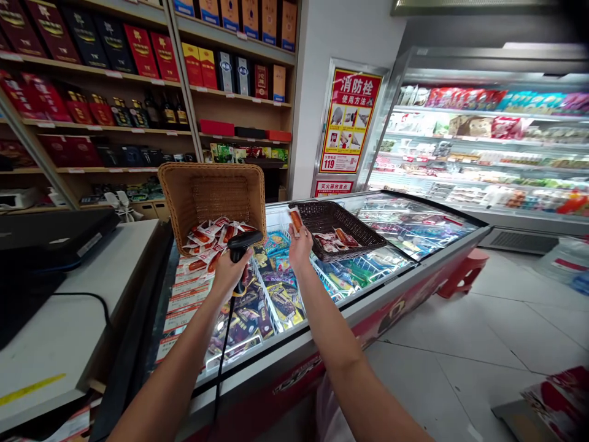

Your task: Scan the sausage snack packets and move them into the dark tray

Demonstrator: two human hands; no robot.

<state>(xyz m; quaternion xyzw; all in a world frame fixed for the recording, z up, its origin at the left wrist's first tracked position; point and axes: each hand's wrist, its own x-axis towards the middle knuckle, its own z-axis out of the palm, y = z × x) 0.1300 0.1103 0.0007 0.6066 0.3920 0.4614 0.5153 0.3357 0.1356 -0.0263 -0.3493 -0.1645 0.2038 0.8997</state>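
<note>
My left hand (226,270) is closed around the handle of a black barcode scanner (243,241), its cord hanging down over the freezer edge. Between the fingers of my right hand (300,247) is a packaged sausage (295,219), held upright. Behind the scanner, a tan wicker basket (211,175) is tipped toward me, with several wrapped sausages (216,239) in its lower part. A dark brown woven basket (368,230) lies on the freezer just right of my right hand, holding a few more wrapped sausages (338,239).
Under both baskets stretches a glass-topped chest freezer (396,288) full of packaged frozen goods. A counter (55,344) with a black device stands at the left. Boxed bottles fill shelves (105,67) behind; a red stool (464,273) is on the floor at right.
</note>
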